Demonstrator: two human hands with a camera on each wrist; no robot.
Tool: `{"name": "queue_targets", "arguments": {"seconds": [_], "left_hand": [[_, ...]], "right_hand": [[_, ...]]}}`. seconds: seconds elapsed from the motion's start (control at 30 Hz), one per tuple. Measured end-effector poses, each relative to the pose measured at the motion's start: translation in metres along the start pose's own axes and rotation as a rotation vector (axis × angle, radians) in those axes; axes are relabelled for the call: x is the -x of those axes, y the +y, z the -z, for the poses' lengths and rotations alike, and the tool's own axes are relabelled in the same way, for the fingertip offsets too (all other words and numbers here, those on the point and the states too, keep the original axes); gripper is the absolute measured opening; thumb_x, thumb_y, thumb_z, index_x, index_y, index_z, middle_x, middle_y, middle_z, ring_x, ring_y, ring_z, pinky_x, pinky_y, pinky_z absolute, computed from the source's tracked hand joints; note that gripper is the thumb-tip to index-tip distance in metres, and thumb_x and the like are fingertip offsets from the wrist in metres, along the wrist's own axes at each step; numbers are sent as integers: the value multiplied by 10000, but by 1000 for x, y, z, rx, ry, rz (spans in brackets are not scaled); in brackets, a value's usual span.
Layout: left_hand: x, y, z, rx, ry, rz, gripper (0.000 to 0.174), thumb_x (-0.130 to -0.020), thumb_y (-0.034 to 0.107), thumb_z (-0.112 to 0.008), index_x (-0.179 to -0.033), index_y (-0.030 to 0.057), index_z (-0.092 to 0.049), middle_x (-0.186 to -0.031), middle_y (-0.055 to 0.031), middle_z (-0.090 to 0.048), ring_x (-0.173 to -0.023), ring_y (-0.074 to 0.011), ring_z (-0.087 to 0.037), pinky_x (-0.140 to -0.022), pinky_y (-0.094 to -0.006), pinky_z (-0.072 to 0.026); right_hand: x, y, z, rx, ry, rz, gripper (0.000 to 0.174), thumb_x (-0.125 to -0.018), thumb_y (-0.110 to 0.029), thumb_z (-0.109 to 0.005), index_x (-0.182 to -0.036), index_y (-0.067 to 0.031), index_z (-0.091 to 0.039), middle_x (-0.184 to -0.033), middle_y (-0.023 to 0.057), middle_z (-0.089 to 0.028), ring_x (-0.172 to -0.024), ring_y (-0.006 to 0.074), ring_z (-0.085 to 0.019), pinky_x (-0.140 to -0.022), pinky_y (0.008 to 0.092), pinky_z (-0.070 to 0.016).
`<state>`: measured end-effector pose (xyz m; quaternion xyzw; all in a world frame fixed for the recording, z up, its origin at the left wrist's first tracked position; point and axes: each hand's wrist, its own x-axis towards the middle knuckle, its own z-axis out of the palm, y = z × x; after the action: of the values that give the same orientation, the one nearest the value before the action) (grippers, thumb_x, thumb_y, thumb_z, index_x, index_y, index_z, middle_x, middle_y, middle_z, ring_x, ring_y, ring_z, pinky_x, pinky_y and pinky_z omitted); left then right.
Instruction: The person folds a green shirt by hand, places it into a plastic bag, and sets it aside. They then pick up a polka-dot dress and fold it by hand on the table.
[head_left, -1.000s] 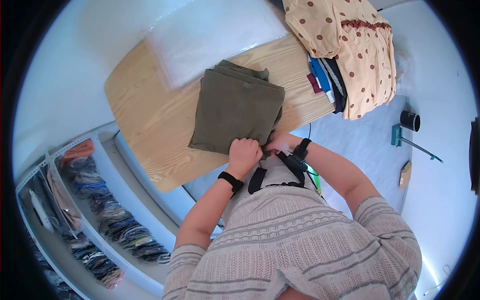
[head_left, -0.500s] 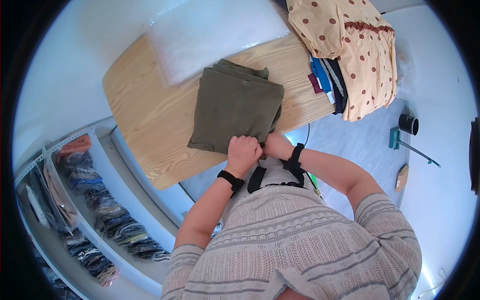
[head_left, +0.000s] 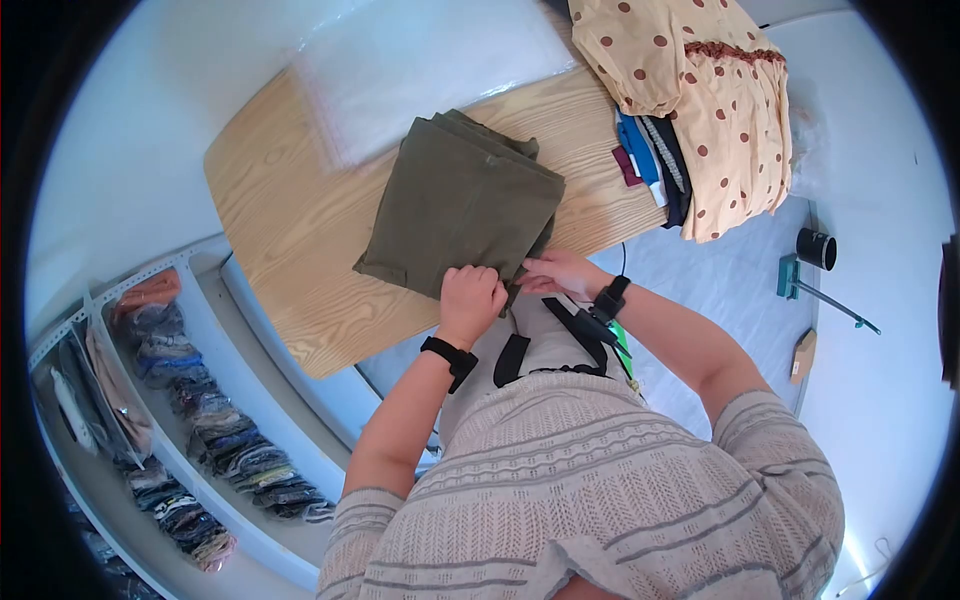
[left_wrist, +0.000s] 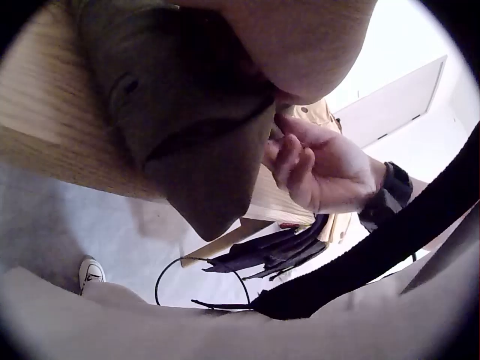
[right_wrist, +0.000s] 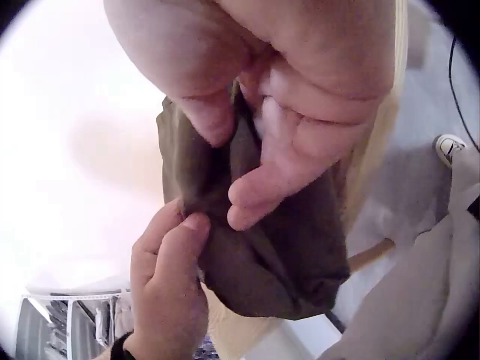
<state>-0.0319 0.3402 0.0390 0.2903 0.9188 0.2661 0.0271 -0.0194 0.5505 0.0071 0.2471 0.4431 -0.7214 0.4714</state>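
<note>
A folded olive-green garment [head_left: 462, 205] lies at the near edge of the wooden table, its layers stacked and its near edge hanging slightly over. My left hand [head_left: 470, 302] grips that near edge, fingers curled over the top. Just to its right, my right hand [head_left: 566, 274] pinches the garment's near right corner. In the right wrist view the thumb [right_wrist: 212, 124] presses one side of a fabric fold, with the other fingers of that hand along the opposite side. Loose cloth [left_wrist: 214, 184] droops below the left hand in the left wrist view.
Clear plastic bags [head_left: 440, 75] lie on the far side of the table [head_left: 285, 220]. At the right end sits a pile of clothes under a polka-dot garment [head_left: 735, 140]. Shelves [head_left: 215, 400] of bagged clothes stand at left; a dustpan [head_left: 790, 277] and black bin [head_left: 818, 247] are on the floor.
The garment has turned slightly, its near left corner swinging left, and my left hand has shifted left with it. My right hand's fingers have straightened somewhat at the corner.
</note>
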Motion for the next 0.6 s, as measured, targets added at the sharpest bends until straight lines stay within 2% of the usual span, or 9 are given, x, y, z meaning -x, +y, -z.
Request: {"name": "queue_targets", "arguments": {"seconds": [0.03, 0.17, 0.27, 0.33, 0.37, 0.43, 0.47, 0.5, 0.6], "left_hand": [[-1, 1, 1, 0, 2, -2, 143, -722, 131, -606, -658, 89, -485, -627, -59, -515, -646, -243, -522, -620, -378, -370], [-2, 3, 9, -12, -28, -22, 143, -719, 139, -617, -668, 97, -491, -652, -50, -508, -673, -232, -522, -637, -374, -367], [4, -1, 5, -29, -46, -45, 139, -723, 149, -622, -679, 100, -499, -671, -46, -508, -697, -224, -520, -654, -372, -365], [3, -4, 4, -41, -63, -58, 137, -726, 154, -623, -684, 102, -504, -680, -44, -508, -709, -220, -519, -663, -371, -364], [4, -4, 4, -38, -71, -52, 133, -729, 155, -622, -687, 102, -507, -683, -45, -510, -715, -220, -519, -668, -369, -365], [5, -4, 2, -33, -76, -35, 129, -732, 155, -620, -691, 103, -510, -686, -45, -511, -722, -220, -519, -674, -368, -365], [6, -4, 1, -49, -85, -38, 123, -735, 156, -618, -695, 103, -516, -687, -45, -513, -725, -220, -520, -679, -366, -366], [5, -5, 0, -66, -94, -43, 116, -737, 157, -616, -699, 103, -521, -689, -45, -515, -728, -220, -521, -684, -364, -367], [4, -9, -3, -71, -115, -52, 97, -747, 166, -609, -718, 102, -542, -692, -45, -521, -732, -221, -523, -689, -365, -368]], "right_hand": [[-4, -4, -7, -143, 10, -13, 326, -899, -210, -556, -1166, -24, -538, -1022, 115, -635, -977, 199, -627, -788, 290, -504], [-25, -5, -24, -142, -50, 64, 339, -893, -184, -560, -1188, -23, -518, -1029, 115, -633, -985, 207, -627, -786, 290, -507], [-29, -5, -19, 32, -80, 87, 332, -881, -164, -570, -1178, -24, -520, -1012, 101, -641, -919, 189, -649, -721, 276, -509], [-28, -6, -8, 122, -55, 27, 317, -871, -158, -580, -1152, -20, -528, -976, 78, -649, -802, 162, -665, -641, 262, -495], [-27, -8, 0, 124, -55, 25, 317, -871, -158, -580, -1152, -20, -528, -976, 78, -649, -802, 162, -665, -641, 262, -495], [-23, -18, 16, 38, 56, 125, 287, -868, -135, -579, -1129, -28, -529, -928, 55, -653, -673, 147, -650, -584, 256, -474], [-21, -21, 24, -149, 14, 175, 259, -874, -125, -566, -1119, -51, -529, -948, 54, -641, -736, 151, -637, -632, 248, -477], [-21, -26, 17, -146, 14, 172, 259, -874, -125, -566, -1119, -51, -529, -948, 54, -641, -736, 151, -637, -632, 248, -477], [-24, -38, -2, -378, 47, 328, 242, -887, -143, -558, -1120, -83, -529, -1006, 62, -628, -854, 150, -618, -685, 243, -472]]}}
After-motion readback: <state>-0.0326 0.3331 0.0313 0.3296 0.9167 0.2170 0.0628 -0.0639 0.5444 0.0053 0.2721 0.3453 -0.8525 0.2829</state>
